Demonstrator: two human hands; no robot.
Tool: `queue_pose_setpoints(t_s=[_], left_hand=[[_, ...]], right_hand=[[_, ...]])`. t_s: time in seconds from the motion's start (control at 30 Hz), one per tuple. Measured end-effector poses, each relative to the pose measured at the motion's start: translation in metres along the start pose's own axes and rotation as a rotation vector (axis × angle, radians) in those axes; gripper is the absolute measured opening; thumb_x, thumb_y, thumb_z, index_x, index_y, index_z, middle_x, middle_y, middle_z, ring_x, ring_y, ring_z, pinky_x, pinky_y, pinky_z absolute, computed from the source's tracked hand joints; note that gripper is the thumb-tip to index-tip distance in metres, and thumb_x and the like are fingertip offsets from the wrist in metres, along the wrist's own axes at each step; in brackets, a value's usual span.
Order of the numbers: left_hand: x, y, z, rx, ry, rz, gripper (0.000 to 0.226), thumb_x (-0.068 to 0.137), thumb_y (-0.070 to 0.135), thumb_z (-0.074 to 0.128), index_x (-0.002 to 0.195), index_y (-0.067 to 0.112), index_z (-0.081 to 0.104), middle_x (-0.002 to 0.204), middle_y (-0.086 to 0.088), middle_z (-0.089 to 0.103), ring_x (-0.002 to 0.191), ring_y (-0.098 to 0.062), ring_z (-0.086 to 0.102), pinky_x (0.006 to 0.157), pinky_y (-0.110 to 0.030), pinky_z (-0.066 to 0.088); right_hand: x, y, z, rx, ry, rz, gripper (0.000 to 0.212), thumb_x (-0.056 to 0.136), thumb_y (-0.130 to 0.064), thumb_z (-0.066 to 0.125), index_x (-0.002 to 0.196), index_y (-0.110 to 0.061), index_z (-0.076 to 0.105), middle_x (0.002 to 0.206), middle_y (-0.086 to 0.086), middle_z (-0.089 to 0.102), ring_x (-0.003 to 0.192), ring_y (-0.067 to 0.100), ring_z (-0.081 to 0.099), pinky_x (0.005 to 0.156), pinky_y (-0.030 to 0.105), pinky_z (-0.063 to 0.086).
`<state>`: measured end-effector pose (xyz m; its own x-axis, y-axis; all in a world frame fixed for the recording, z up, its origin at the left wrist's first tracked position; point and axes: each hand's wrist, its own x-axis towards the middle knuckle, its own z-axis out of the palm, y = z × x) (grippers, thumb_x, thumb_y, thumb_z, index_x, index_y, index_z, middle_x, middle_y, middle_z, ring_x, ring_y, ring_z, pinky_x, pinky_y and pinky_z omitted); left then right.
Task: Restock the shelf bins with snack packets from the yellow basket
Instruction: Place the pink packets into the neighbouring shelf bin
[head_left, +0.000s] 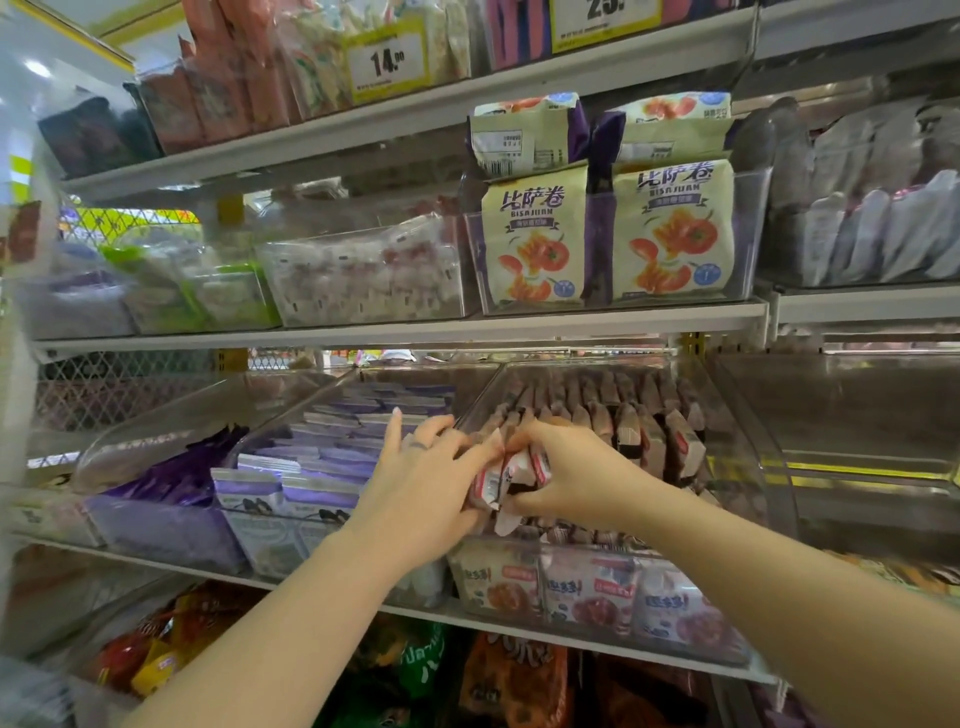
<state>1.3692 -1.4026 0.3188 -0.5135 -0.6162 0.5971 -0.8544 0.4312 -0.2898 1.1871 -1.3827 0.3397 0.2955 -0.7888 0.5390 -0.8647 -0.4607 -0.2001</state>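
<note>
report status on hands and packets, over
Hands: left hand and right hand grip a bundle of snack packets. Bundle at front of clear bin. Standing brown packets crowd the bin.

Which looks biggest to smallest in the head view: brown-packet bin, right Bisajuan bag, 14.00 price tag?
1. brown-packet bin
2. right Bisajuan bag
3. 14.00 price tag
Apparent size only; the bin is nearest the camera.

Red-and-white ends and brownish-pink wrapping are seen on the snack packets (511, 475). Lilac and white are shown on the sachets (332, 447). Cream pouches (535, 244) are printed with orange-red tomatoes and edged in purple.
</note>
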Motion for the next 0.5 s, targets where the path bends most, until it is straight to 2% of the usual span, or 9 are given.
queue_pose_setpoints(t_s=[0.1,0.17,0.23,0.4,0.5], left_hand=[[0.001,-0.002,0.005,0.001,0.038,0.002,0.060,0.087,0.048,0.056,0.142,0.039,0.034,0.137,0.010,0.043,0.138,-0.016,0.023,0.113,-0.054,-0.008],[0.004,-0.004,0.005,0.020,0.042,0.017,0.053,0.087,0.049,0.053,0.137,0.038,0.041,0.131,0.012,0.052,0.137,-0.016,0.027,0.110,-0.057,-0.014],[0.009,-0.004,0.004,0.079,0.033,0.022,0.054,0.089,0.047,0.053,0.139,0.036,0.037,0.131,0.011,0.056,0.139,-0.020,0.028,0.107,-0.061,-0.017],[0.020,0.004,0.003,0.254,-0.021,0.015,0.048,0.095,0.027,0.051,0.141,0.027,0.038,0.142,-0.003,0.040,0.141,-0.026,0.019,0.107,-0.068,-0.013],[0.022,0.007,0.001,0.207,-0.050,-0.004,0.050,0.092,0.029,0.054,0.139,0.028,0.039,0.142,-0.002,0.036,0.139,-0.025,0.021,0.108,-0.068,-0.009]], right_hand=[[-0.001,0.000,0.001,-0.028,-0.007,-0.009,0.049,0.074,-0.042,0.073,0.118,-0.028,0.058,0.107,-0.008,0.055,0.098,0.011,0.050,0.079,0.025,0.045],[-0.002,-0.002,0.001,-0.029,-0.011,-0.033,0.044,0.074,-0.042,0.073,0.114,-0.028,0.061,0.104,-0.009,0.057,0.095,0.009,0.050,0.077,0.024,0.043],[-0.002,-0.005,0.002,-0.041,-0.008,-0.055,0.042,0.075,-0.039,0.072,0.114,-0.027,0.063,0.102,-0.011,0.057,0.094,0.007,0.049,0.076,0.022,0.041],[-0.008,-0.012,-0.005,-0.140,0.016,-0.083,0.047,0.078,-0.037,0.069,0.122,-0.024,0.060,0.108,-0.006,0.054,0.098,0.009,0.044,0.085,0.025,0.044],[-0.016,-0.009,-0.020,-0.146,0.014,-0.070,0.049,0.077,-0.042,0.070,0.122,-0.027,0.058,0.114,-0.005,0.053,0.109,0.013,0.047,0.091,0.027,0.044]])
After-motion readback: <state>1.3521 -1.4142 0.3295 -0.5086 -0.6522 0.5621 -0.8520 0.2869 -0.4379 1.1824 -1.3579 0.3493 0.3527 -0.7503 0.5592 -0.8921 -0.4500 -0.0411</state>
